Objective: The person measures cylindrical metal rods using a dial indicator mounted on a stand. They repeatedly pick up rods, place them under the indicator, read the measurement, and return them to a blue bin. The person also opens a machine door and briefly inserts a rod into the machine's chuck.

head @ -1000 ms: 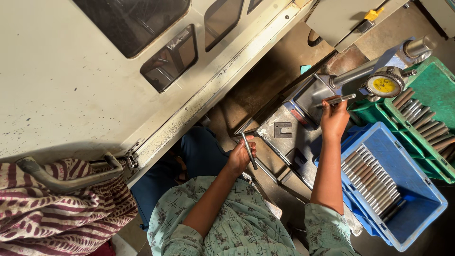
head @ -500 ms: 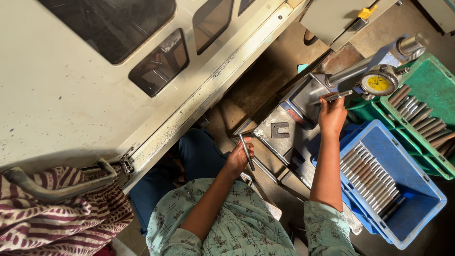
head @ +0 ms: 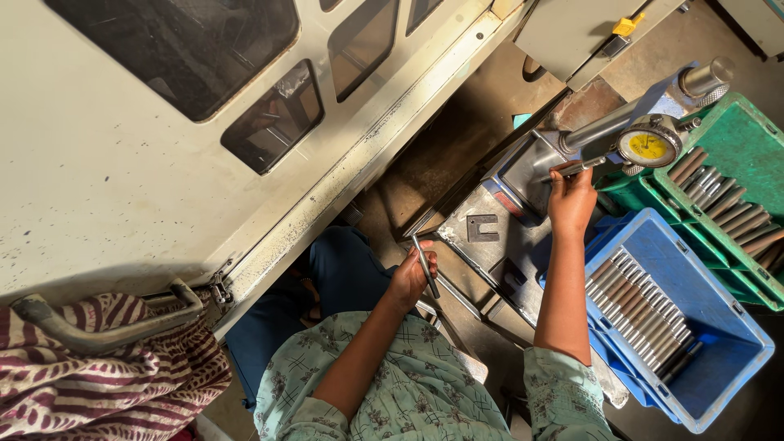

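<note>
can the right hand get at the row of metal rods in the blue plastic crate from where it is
Probably yes. The right hand holds a thin metal rod under the yellow-faced dial gauge, and the open-topped blue plastic crate of metal rods sits uncovered beside that forearm.

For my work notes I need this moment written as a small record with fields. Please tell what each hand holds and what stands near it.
left hand: holds a thin metal rod, near the lap
right hand: holds another metal rod at the gauge stand
dial gauge: round, yellow face, on a grey stand
blue bin: a row of metal rods inside, right of the forearm
green tray: more rods, beside the gauge
metal plate: flat, between the two hands
striped cloth: lower left, over a bar
</note>
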Demonstrator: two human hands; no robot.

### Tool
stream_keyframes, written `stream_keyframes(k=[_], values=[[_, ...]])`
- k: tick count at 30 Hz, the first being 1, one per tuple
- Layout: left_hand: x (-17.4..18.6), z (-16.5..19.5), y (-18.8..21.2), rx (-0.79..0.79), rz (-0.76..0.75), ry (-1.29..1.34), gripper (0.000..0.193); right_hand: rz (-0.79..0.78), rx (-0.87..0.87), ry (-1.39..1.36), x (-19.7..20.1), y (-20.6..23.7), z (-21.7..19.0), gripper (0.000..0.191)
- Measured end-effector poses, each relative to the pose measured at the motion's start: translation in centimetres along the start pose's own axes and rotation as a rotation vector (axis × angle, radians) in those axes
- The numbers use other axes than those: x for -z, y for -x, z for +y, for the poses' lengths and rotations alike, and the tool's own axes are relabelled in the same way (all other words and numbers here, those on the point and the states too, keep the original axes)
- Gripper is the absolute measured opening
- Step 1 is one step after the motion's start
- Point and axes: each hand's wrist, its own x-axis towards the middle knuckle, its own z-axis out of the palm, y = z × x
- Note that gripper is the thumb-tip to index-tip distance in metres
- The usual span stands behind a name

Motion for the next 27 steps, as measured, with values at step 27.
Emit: stream_keyframes(k=[27], values=[[-0.13,0.4,-0.22,0.001,0.078,-0.065,0.042,0.015,0.005,0.038,-0.07,-0.24,0.14,0.023]])
